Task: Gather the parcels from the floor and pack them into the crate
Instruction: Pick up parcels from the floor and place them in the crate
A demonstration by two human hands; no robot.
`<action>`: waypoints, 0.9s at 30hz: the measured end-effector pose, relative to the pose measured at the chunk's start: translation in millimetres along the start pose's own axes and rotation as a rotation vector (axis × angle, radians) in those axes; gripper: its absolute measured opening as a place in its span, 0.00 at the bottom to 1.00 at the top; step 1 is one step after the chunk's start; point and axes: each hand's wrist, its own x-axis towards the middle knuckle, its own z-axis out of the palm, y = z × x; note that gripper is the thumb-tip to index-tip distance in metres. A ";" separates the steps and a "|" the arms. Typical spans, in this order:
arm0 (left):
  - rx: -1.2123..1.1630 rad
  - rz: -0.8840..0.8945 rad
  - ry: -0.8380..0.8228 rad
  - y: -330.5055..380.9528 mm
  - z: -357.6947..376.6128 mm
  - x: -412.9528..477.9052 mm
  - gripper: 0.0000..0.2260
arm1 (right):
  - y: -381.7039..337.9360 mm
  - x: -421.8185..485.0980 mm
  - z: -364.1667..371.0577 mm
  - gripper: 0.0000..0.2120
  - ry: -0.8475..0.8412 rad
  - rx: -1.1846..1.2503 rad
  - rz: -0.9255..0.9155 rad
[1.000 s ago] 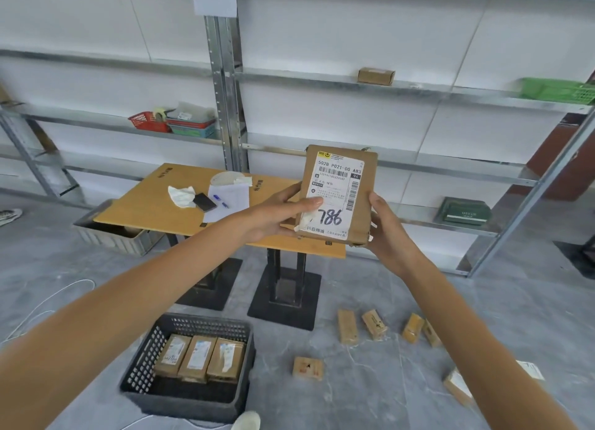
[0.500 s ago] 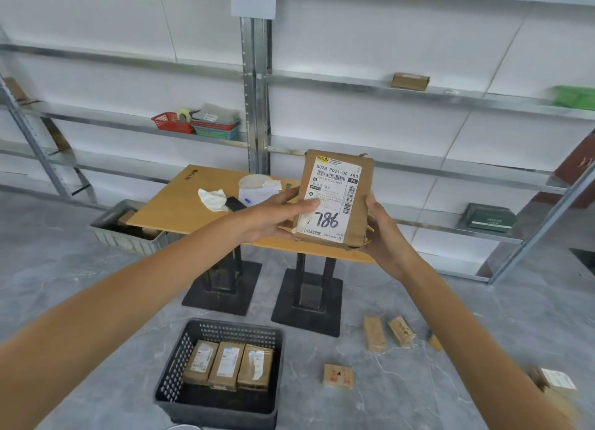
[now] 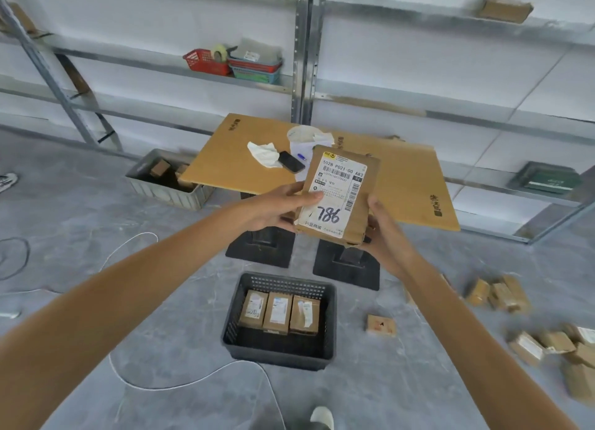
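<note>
Wide view first: the silver metal shelving (image 3: 302, 59) fills the back wall from nine o'clock round to three. In front of it, at twelve o'clock of centre, stands the tan cardboard-topped table (image 3: 405, 178) on two black pedestal feet. Down on the grey floor, at six o'clock of the table, sits the dark grey plastic mesh crate (image 3: 277, 357). Three brown parcels (image 3: 277, 312) lie flat side by side along its far wall, white labels up.

A light grey plastic bin (image 3: 167, 188) is tucked half under the table's nine o'clock edge.

Now the action: the brown cardboard parcel (image 3: 338, 194) with the white label marked "786" is up in the air, label to the camera. It is in front of the table and at twelve o'clock above the crate. The left hand (image 3: 273, 207) grips its left edge, thumb pressed across the label and fingers behind. The right hand (image 3: 383, 233) holds the lower right corner, thumb up along the side.

Out at three to four o'clock of the crate, loose brown parcels (image 3: 502, 296) lie scattered on the floor, blurred. A small square brown parcel (image 3: 381, 325) lies alone just beside the crate at three o'clock.

On the table, a black phone (image 3: 291, 161) touches a crumpled white tissue (image 3: 264, 152).
</note>
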 end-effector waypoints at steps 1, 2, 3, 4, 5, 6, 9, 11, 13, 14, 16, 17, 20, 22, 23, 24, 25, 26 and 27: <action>-0.007 -0.004 0.003 -5.7 -4.9 4.4 0.22 | 3.2 6.3 1.7 0.33 -0.001 -0.004 0.012; -0.020 -0.010 0.007 -10.9 -9.3 9.3 0.23 | 6.7 14.1 2.7 0.33 -0.004 -0.009 0.022; -0.038 -0.020 0.007 -16.5 -13.4 14.0 0.25 | 10.8 21.9 2.8 0.32 -0.008 -0.012 0.033; -0.051 -0.032 0.003 -22.2 -16.1 17.7 0.27 | 15.1 28.2 2.7 0.31 -0.016 -0.015 0.043; -0.058 -0.050 -0.001 -29.3 -19.3 23.7 0.29 | 21.2 37.1 2.3 0.30 -0.029 -0.015 0.056; -0.058 -0.068 -0.010 -37.0 -21.9 29.7 0.30 | 28.3 45.1 1.6 0.29 -0.040 -0.017 0.073; -0.023 -0.150 -0.003 -67.3 -29.7 48.8 0.30 | 56.6 68.6 -0.6 0.32 -0.047 -0.023 0.159; 0.003 -0.230 0.039 -91.6 -36.8 63.3 0.32 | 79.2 88.3 -1.2 0.29 -0.044 -0.053 0.213; -0.010 -0.315 0.103 -119.8 -44.0 78.5 0.34 | 105.3 107.3 -2.5 0.25 -0.037 -0.082 0.265; -0.017 -0.341 0.139 -132.3 -47.1 85.0 0.33 | 117.4 115.1 -3.0 0.24 -0.033 -0.097 0.285; -0.047 -0.366 0.214 -162.9 -55.8 101.4 0.33 | 149.0 133.4 -3.5 0.27 -0.035 -0.136 0.335; -0.068 -0.356 0.240 -179.6 -60.7 110.7 0.35 | 166.7 143.5 -3.3 0.29 -0.043 -0.159 0.359; -0.094 -0.297 0.216 -233.2 -75.0 138.5 0.36 | 224.5 175.5 -1.7 0.27 -0.084 -0.219 0.431; -0.087 -0.297 0.165 -280.2 -87.3 165.0 0.25 | 270.8 201.7 0.9 0.24 -0.089 -0.239 0.467; -0.087 -0.302 0.158 -307.5 -91.4 178.4 0.19 | 295.6 214.2 2.3 0.23 -0.072 -0.242 0.480; -0.099 -0.306 0.174 -334.2 -93.6 189.6 0.15 | 317.6 225.5 3.9 0.24 -0.046 -0.253 0.481; -0.124 -0.314 0.202 -366.7 -94.5 202.2 0.11 | 344.9 238.4 5.8 0.24 -0.009 -0.275 0.480; -0.160 -0.320 0.242 -398.6 -93.4 213.6 0.09 | 373.5 250.2 5.6 0.24 0.045 -0.297 0.473; -0.212 -0.329 0.296 -431.6 -91.1 225.6 0.07 | 404.9 262.8 4.8 0.23 0.112 -0.304 0.460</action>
